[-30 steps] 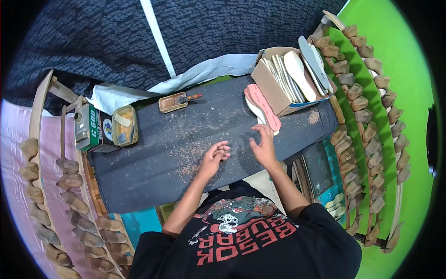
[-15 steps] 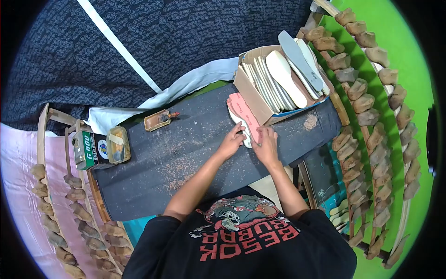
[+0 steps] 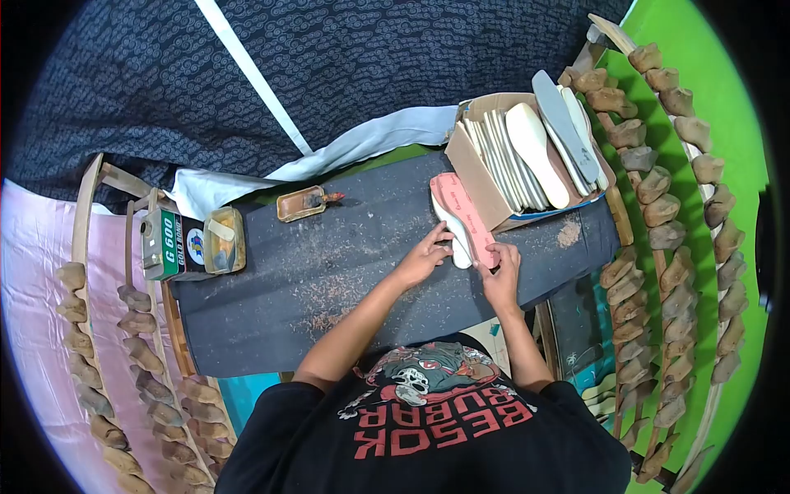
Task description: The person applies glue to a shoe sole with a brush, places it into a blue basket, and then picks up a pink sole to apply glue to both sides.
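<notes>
On the dark table top lies a pink insole-shaped sheet (image 3: 462,207) with printed lettering, beside and partly under a white insole (image 3: 457,244). My left hand (image 3: 425,257) has its bent fingers and thumb closed on the left edge of the white insole. At the lower end of the pink sheet, my right hand (image 3: 502,277) pinches its edge between thumb and fingers. A narrow gap shows between the two pieces near that end.
A cardboard box (image 3: 471,174) packed with insoles stands just right of the pieces. Left lie an orange tray (image 3: 301,206) with a brush, a glue can (image 3: 174,245) and a plastic container (image 3: 225,239). Shavings (image 3: 329,298) litter the table (image 3: 387,193). Racks of wooden shoe lasts (image 3: 658,210) flank both sides.
The whole view has shifted, so the table items appear further right. The lower end of the pink sheet has swung right, away from the white insole, with my right hand on it.
</notes>
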The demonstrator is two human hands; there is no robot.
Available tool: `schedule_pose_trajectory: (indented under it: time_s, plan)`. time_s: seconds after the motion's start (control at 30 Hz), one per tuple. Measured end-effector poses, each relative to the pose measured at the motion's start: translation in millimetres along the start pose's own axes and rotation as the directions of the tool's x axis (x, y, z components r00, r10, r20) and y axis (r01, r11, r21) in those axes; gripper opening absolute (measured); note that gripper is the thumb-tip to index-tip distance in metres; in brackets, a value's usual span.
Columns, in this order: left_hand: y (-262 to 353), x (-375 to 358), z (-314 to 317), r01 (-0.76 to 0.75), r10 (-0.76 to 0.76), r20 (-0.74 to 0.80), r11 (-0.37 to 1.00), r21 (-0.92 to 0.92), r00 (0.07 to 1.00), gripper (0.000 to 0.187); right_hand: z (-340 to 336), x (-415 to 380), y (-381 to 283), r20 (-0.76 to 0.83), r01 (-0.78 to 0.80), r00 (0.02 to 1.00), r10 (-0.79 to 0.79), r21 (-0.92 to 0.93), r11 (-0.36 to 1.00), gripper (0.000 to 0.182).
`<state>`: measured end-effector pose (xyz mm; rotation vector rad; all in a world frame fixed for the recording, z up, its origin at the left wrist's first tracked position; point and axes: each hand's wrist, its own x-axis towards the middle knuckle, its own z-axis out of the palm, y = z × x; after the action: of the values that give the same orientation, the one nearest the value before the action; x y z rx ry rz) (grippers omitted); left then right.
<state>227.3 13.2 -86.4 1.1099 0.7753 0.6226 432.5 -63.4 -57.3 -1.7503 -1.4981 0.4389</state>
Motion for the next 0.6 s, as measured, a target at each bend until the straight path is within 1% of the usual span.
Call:
schedule_pose_trajectory:
  time_s: [0.07,0.13,0.17,0.23,0.27,0.3,0.37,0.4,0.43,0.47,0.5,0.53,0.57,0.6]
  plan:
    - [-4,-3,-11,-0.004,0.004,0.011,1.0,-0.003,1.0,0.073,4,-4,1,-0.025,-0.021,0.999,0.021,0.005,1.0,0.041]
    - [-7,-7,-18,0.004,-0.004,-0.001,1.0,-0.027,1.0,0.069,12,-13,-6,-0.048,-0.001,0.999,0.004,0.077,0.997,0.039]
    - [-9,-8,-18,0.0,0.0,0.007,0.999,-0.04,1.0,0.069,16,-18,-9,-0.043,0.004,0.999,0.0,0.088,0.996,0.037]
    - [-9,-9,-18,0.004,-0.018,-0.093,0.988,-0.155,0.995,0.062,22,-29,-20,-0.012,0.041,0.999,-0.04,0.113,0.993,0.036]
    - [-10,-7,-19,-0.01,-0.001,-0.082,0.99,-0.141,0.997,0.061,23,-33,-25,-0.009,0.103,0.995,-0.103,0.106,0.989,0.037]
    - [-9,-7,-17,-0.015,0.003,-0.078,0.989,-0.144,0.997,0.061,25,-37,-31,0.007,0.075,0.997,-0.076,0.14,0.987,0.039]
    - [-9,-7,-10,-0.082,0.048,-0.116,0.948,-0.306,0.992,0.054,26,-42,-44,0.013,0.052,0.998,-0.056,0.18,0.982,0.042]
    - [-11,-6,-7,-0.144,0.102,-0.15,0.942,-0.303,0.983,0.057,29,-44,-46,0.007,0.052,0.999,-0.054,0.177,0.983,0.042]
    - [-13,-3,-8,-0.143,0.103,-0.144,0.942,-0.303,0.984,0.057,31,-46,-48,0.035,0.056,0.997,-0.064,0.193,0.98,0.043]
    - [-15,1,-9,-0.163,0.113,-0.161,0.925,-0.344,0.98,0.058,32,-47,-50,0.064,0.058,0.995,-0.073,0.211,0.976,0.045]
    - [-9,1,-9,-0.184,0.121,-0.182,0.905,-0.383,0.976,0.059,33,-48,-53,0.062,0.056,0.996,-0.071,0.212,0.976,0.045]
    - [-1,-3,-6,-0.214,0.142,-0.203,0.894,-0.393,0.969,0.066,33,-48,-57,0.108,0.053,0.991,-0.082,0.244,0.968,0.047]
    - [3,-2,-9,-0.214,0.142,-0.207,0.895,-0.39,0.968,0.066,33,-47,-61,0.156,0.05,0.983,-0.097,0.278,0.959,0.049]
    - [5,-2,-15,-0.208,0.153,-0.163,0.883,-0.421,0.975,0.068,32,-44,-62,0.173,0.111,0.972,-0.157,0.248,0.962,0.048]
